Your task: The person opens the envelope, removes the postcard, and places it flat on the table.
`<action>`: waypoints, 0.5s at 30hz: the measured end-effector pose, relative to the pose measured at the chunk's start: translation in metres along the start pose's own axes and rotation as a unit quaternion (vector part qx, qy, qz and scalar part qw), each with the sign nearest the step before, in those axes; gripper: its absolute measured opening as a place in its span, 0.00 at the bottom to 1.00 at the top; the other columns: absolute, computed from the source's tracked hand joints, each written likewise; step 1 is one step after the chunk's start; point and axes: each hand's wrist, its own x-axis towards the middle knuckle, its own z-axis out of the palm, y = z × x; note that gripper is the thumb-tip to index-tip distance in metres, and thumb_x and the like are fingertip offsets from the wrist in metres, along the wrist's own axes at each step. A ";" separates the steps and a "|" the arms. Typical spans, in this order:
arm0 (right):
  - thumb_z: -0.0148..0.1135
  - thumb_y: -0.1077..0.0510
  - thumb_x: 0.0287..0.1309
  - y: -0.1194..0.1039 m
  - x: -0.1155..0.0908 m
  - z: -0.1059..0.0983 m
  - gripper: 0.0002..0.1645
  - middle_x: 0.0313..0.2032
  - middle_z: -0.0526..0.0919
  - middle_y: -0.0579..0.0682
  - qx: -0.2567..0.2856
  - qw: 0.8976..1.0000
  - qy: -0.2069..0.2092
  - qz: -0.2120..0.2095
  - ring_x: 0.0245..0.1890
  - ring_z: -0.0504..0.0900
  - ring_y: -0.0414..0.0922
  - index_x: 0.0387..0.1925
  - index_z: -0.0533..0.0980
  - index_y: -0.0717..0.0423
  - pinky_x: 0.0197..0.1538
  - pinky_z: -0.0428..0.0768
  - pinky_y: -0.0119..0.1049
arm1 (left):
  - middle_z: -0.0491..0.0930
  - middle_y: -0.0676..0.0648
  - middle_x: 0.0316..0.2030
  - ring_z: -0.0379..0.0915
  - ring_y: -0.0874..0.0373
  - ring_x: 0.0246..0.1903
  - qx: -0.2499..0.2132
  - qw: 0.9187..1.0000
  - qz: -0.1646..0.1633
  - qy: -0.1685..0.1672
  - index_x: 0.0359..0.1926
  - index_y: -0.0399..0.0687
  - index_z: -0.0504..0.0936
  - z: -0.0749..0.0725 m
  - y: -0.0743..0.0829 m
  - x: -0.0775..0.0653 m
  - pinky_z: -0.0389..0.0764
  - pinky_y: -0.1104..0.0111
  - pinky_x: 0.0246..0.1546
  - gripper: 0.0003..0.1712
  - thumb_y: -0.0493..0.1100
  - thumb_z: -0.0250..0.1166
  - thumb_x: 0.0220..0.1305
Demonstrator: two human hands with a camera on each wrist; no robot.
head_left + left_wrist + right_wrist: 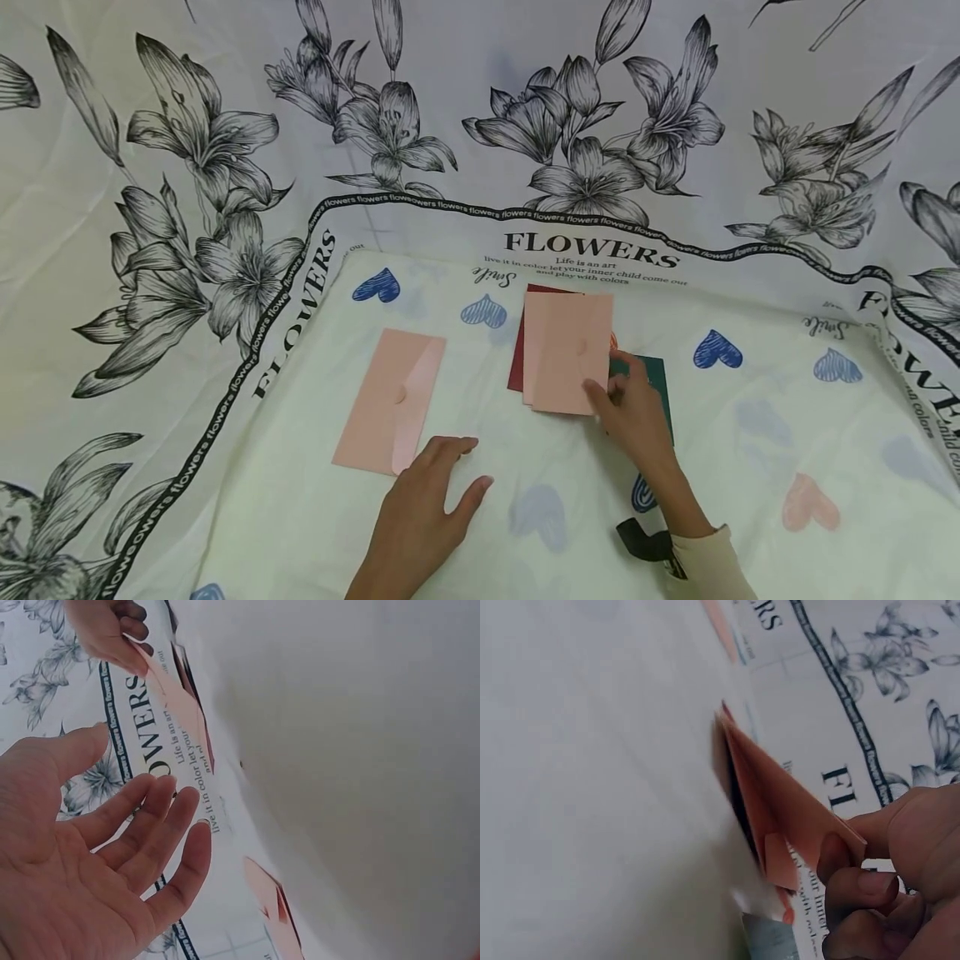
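My right hand (633, 408) pinches a pink envelope (562, 350) near its lower right corner, thumb on top. In the right wrist view the gripped side of this envelope (795, 814) is raised and tilted. Another pink layer peeks out at its left edge. Beneath are a dark red envelope (517, 367), mostly covered, and a dark green one (658, 387), partly behind the right hand. My left hand (423, 508) holds nothing, its fingers relaxed and thumb apart. Its fingers are close to the lower right corner of a separate pink envelope (386, 392), lying flap side up at the left.
A white cloth (300, 517) printed with hearts, lettering and black line-drawn flowers lies under everything. Its wavy black border band (420, 202) runs behind the envelopes. A black device (643, 542) sits at the right wrist beside a beige sleeve (708, 567).
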 end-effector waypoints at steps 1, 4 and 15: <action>0.66 0.47 0.74 -0.001 -0.003 -0.002 0.43 0.24 0.77 0.50 0.010 1.000 0.000 -0.001 0.21 0.74 0.45 0.77 0.58 0.62 0.22 0.72 0.36 | 0.80 0.63 0.58 0.82 0.61 0.52 -0.004 1.000 0.001 -0.003 0.64 0.57 0.82 0.000 0.001 0.000 0.84 0.59 0.46 0.25 0.59 0.69 0.72; 0.67 0.48 0.73 -0.006 -0.012 -0.008 0.42 0.24 0.78 0.50 0.036 0.999 0.001 -0.007 0.19 0.74 0.45 0.77 0.60 0.59 0.20 0.72 0.36 | 0.80 0.64 0.58 0.81 0.63 0.53 -0.014 1.000 0.001 -0.009 0.64 0.60 0.81 0.000 0.003 0.002 0.84 0.61 0.45 0.24 0.61 0.68 0.73; 0.69 0.47 0.72 -0.043 -0.063 -0.029 0.39 0.23 0.78 0.45 0.083 0.996 0.002 -0.030 0.17 0.68 0.39 0.76 0.63 0.45 0.20 0.68 0.35 | 0.72 0.75 0.60 0.77 0.71 0.58 -0.079 0.997 0.014 -0.012 0.71 0.67 0.71 0.006 0.022 0.009 0.84 0.62 0.49 0.29 0.64 0.63 0.75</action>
